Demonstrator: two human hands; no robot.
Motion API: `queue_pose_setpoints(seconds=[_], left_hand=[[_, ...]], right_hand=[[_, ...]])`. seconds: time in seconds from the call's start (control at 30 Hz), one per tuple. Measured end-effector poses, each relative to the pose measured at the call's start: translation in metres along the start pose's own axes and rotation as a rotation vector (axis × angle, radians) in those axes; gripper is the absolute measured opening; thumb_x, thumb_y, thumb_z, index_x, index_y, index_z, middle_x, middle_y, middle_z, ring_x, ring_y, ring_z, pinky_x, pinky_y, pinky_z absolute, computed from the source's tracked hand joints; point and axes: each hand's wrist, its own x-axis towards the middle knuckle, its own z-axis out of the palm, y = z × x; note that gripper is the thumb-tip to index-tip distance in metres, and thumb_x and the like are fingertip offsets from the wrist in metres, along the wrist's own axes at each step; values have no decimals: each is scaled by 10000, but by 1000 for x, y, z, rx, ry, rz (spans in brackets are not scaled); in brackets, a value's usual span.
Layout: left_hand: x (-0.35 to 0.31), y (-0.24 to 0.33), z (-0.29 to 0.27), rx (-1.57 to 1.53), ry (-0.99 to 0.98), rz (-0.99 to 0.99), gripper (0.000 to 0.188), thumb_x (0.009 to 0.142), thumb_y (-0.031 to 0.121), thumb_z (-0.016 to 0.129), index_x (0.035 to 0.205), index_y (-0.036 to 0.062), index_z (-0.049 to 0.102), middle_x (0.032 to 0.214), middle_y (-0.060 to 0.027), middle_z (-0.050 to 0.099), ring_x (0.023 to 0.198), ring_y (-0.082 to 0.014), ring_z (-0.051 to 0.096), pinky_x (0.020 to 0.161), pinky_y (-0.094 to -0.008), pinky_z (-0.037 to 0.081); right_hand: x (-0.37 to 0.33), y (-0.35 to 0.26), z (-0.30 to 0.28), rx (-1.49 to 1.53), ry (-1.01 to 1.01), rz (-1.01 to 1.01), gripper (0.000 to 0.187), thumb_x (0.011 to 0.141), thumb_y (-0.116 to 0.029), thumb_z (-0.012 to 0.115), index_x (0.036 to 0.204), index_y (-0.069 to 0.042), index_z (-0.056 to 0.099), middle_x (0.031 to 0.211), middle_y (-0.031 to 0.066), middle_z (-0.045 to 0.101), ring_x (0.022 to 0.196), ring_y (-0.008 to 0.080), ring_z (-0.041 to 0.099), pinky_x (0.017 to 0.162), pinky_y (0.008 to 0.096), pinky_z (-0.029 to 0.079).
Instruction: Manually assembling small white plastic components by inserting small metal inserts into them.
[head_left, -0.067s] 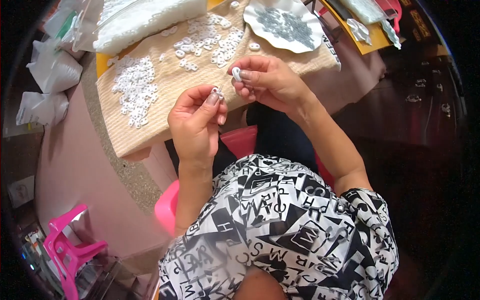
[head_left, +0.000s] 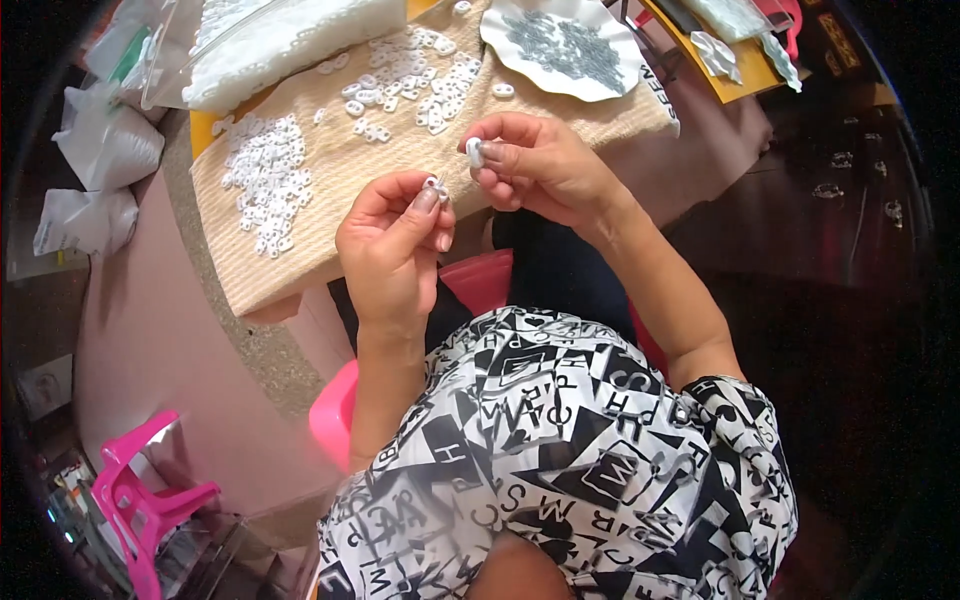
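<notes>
My left hand (head_left: 395, 235) pinches a small white plastic piece (head_left: 434, 184) between thumb and forefinger. A little to its right and higher, my right hand (head_left: 540, 165) grips a white oval plastic piece (head_left: 474, 152) by thumb and forefinger. The two pieces are apart, both above the near edge of a beige striped cloth (head_left: 340, 210). Ahead on the cloth are loose white oval pieces with holes (head_left: 375, 95), and a denser pile of smaller white pieces (head_left: 268, 180) lies at left. A white scalloped plate (head_left: 618, 82) at the far right bears many small grey metal parts (head_left: 565, 50).
At the back left stands a clear bin (head_left: 300, 45) full of white pieces. Plastic bags (head_left: 105, 135) sit further left. A pink stool (head_left: 140, 500) is on the floor at lower left, and a yellow board (head_left: 735, 80) with plastic bags on it is at upper right.
The cloth, pieces and plate sit slightly further left in the picture. Both hands keep their pinch and have barely moved.
</notes>
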Motion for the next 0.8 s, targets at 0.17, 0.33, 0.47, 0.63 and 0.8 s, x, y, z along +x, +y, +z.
queue_pose_setpoints(seconds=[0.17, 0.33, 0.47, 0.63, 0.8], left_hand=[[-4, -7, 4, 49, -9, 1, 118, 778, -47, 544, 896, -50, 551, 756, -97, 570, 594, -132, 529, 489, -212, 411], [-9, -6, 10, 120, 7, 86, 120, 775, -42, 558, 895, -50, 552, 759, -88, 576, 590, -121, 533, 489, -200, 409], [-10, -6, 9, 172, 6, 121, 122, 771, -42, 566, 892, -52, 553, 743, -86, 577, 583, -116, 532, 494, -195, 410], [-13, -3, 12, 203, -7, 141, 133, 764, -48, 569, 896, -64, 566, 712, -94, 577, 578, -109, 525, 501, -192, 410], [-14, -3, 13, 233, 1, 151, 140, 760, -52, 567, 899, -68, 572, 706, -89, 575, 568, -101, 516, 499, -186, 403]], right_hand=[[-9, -9, -1, -31, -54, 16, 204, 822, -96, 558, 992, 16, 541, 751, 54, 573, 660, 99, 546, 571, 213, 444], [-12, -3, 10, -97, 19, -97, 186, 792, -76, 589, 956, 5, 557, 732, 30, 578, 638, 99, 561, 584, 213, 473], [-12, -2, 10, -281, 32, -221, 165, 780, -66, 596, 925, 5, 563, 734, 23, 572, 644, 89, 552, 593, 212, 464], [-14, -5, 12, -348, 30, -206, 150, 783, -70, 589, 921, -15, 571, 754, 12, 574, 657, 68, 543, 602, 201, 456], [-17, -6, 15, -331, 67, -206, 163, 784, -69, 586, 937, -14, 587, 790, 16, 587, 695, 58, 545, 615, 187, 454]])
